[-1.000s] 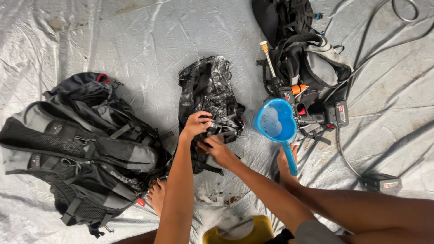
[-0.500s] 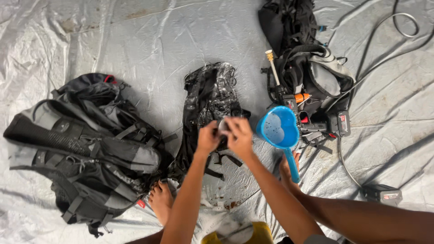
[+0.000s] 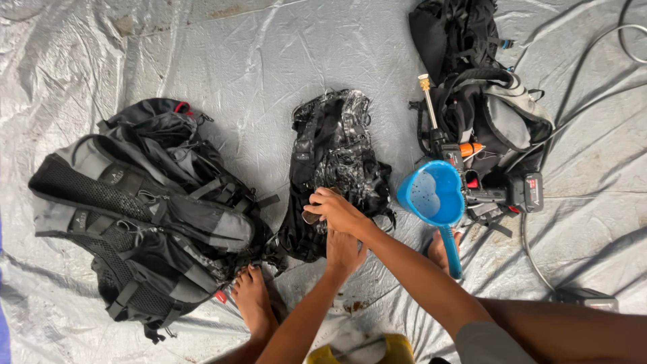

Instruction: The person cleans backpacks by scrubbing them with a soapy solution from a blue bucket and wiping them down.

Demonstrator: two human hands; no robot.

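Note:
A wet, soapy black backpack [image 3: 335, 162] lies in the middle of a grey plastic sheet [image 3: 236, 61]. My right hand [image 3: 335, 209] rests on the bag's lower edge, fingers curled over a small pale object [image 3: 311, 218] pressed against the fabric. My left hand [image 3: 345, 253] sits just below it, close to the right wrist and partly covered by it, so I cannot tell its grip. Both forearms reach in from the bottom of the view.
A large grey and black backpack [image 3: 135, 216] lies at the left. A blue heart-shaped scoop [image 3: 433, 194] is right of my hands, beside black bags with a spray gun [image 3: 472, 135] and a hose [image 3: 593, 94]. My bare feet [image 3: 253, 300] are near; a yellow item [image 3: 394, 348] sits at the bottom.
My hands have moved back down from the middle of the black backpack to its lower edge, and the right hand now lies over the left.

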